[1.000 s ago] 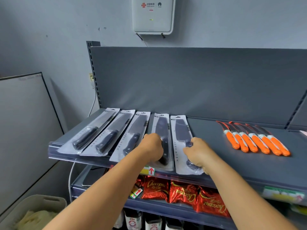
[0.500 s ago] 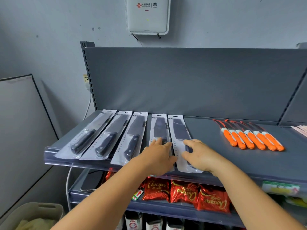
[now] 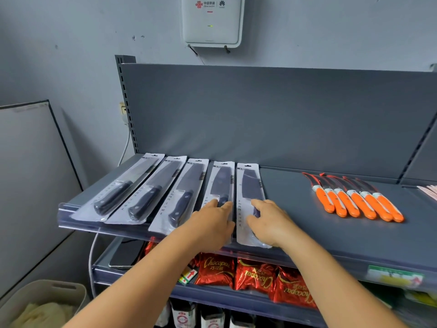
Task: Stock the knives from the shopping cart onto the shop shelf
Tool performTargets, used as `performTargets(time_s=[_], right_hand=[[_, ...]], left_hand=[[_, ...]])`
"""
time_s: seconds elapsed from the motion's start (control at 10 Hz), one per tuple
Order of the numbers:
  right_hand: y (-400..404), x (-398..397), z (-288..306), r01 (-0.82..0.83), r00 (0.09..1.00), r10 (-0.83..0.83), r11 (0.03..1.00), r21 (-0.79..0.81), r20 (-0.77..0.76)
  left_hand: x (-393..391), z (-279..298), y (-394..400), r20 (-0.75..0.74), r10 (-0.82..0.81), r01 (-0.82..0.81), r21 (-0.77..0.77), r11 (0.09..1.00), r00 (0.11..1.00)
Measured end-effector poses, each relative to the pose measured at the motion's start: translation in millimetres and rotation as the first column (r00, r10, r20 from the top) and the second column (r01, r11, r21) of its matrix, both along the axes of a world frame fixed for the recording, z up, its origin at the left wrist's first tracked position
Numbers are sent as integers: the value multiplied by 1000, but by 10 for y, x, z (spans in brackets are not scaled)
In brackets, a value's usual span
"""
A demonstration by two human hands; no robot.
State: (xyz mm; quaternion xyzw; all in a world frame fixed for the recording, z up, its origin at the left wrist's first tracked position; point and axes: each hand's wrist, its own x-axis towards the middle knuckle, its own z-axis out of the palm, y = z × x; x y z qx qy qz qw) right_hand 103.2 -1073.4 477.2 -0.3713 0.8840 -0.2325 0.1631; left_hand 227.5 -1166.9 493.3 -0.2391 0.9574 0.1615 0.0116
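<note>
- Five packaged knives lie side by side on the left part of the shop shelf, handles toward the near edge, blades toward the back panel; that way a shopper likely sees each handle first.
- Left hand lies flat, fingers straight, on the fourth pack; right hand rests on the fifth pack with fingers loosely bent, gripping nothing that I can see. Both seem to be squaring the two packs into line.
- Six orange-handled knives sit in a tight row on the right of the same shelf, well apart from the packs, with bare shelf between for more stock.
- Nothing blocks the hands; the clear front lip likely stops the packs sliding off.
- Below, red snack bags fill the lower shelf; a beige basket stands near left, a white wall box hangs above.
- No shopping cart is in view.
</note>
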Motion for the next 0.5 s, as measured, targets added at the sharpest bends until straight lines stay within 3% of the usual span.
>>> performTargets(time_s=[0.3,0.4,0.5], right_hand=[[17,28,49,-6,999,8,999,52,-32],[75,20,141,-41,999,39,997,67,19],[200,17,298,-21,999,20,1000,19,42]], left_hand=[[6,-14,6,-4,22,-22,15,1000,1000],[13,2,-8,-109,45,-33,112,993,993],[95,102,-37,-216,120,-102,92,991,969]])
